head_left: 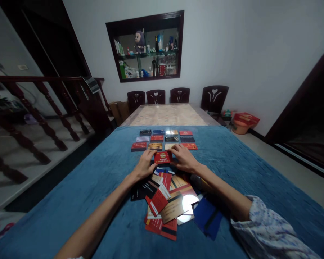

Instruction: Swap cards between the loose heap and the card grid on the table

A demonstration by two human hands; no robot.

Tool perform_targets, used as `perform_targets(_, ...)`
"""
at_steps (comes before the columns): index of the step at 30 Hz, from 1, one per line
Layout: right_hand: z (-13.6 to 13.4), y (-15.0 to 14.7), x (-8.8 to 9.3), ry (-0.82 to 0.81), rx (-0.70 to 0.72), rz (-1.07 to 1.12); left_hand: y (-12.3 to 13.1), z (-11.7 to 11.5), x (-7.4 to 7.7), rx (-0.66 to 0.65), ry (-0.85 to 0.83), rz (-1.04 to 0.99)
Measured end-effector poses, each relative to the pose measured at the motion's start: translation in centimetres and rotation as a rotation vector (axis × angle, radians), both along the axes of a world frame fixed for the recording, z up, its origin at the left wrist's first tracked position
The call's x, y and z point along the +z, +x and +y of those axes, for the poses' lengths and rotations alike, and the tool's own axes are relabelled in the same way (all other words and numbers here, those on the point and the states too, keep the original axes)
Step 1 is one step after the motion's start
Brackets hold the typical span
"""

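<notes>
A red card (162, 157) with a round, pale emblem lies between my two hands. My left hand (145, 164) grips its left edge with fingers and thumb, while my right hand (184, 158) closes on its right side. Whether more cards sit under it, I cannot tell. Just nearer to me spreads a loose, overlapping heap: black cards (150, 187), a red and white card (158, 201), a gold card (175, 207) and a dark blue card (209, 217). Beyond my hands, cards stand in three neat rows, among them a red one (138, 146) and a dark one (171, 139).
A blue cloth (102, 172) covers the near part of the table; its far end shows a pale patterned top (167, 114). Dark chairs (214, 99) stand around that end. A wooden railing (43, 97) runs at left, and an orange bucket (240, 126) sits on the floor at right.
</notes>
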State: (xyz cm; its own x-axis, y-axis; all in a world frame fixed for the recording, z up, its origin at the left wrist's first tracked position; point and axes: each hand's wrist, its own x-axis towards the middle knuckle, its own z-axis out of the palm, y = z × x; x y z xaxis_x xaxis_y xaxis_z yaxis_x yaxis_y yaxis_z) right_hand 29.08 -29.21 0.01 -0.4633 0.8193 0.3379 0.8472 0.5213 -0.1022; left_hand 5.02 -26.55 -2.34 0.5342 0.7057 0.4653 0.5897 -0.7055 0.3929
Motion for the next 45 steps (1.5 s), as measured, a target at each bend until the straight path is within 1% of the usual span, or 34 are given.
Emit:
perform_targets(8, 0.2, 2.1, -0.1, -0.038, 0.032, -0.004, 1.7, 0.5, 0.8, -0.070, -0.014, 0.123)
perform_targets(11, 0.3, 3.2, 0.0, -0.055, 0.034, -0.012, 2.8, 0.6, 1.3, -0.061, -0.017, 0.182)
perform_targets(17, 0.8, 5.6, 1.5, -0.105, -0.001, -0.050, 5.8, 0.8, 3.2, -0.031, -0.033, 0.309)
perform_targets(21, 1.5, 7.0, 2.5, -0.121, -0.019, -0.053, 7.7, 1.5, 4.2, 0.001, -0.038, 0.355)
perform_targets(29, 3.7, 9.1, 3.9, -0.172, -0.087, -0.110, 10.7, 4.4, 5.4, 0.026, -0.049, 0.453)
perform_targets(35, 5.9, 10.7, 4.5, -0.158, -0.127, -0.154, 12.7, 7.1, 6.3, 0.029, -0.014, 0.521)
perform_targets(41, 8.3, 12.1, 5.1, -0.186, -0.197, -0.203, 14.9, 9.6, 6.5, 0.045, 0.012, 0.554)
perform_targets(45, 10.1, 13.0, 5.1, -0.189, -0.216, -0.216, 16.3, 11.4, 6.4, 0.057, 0.009, 0.571)
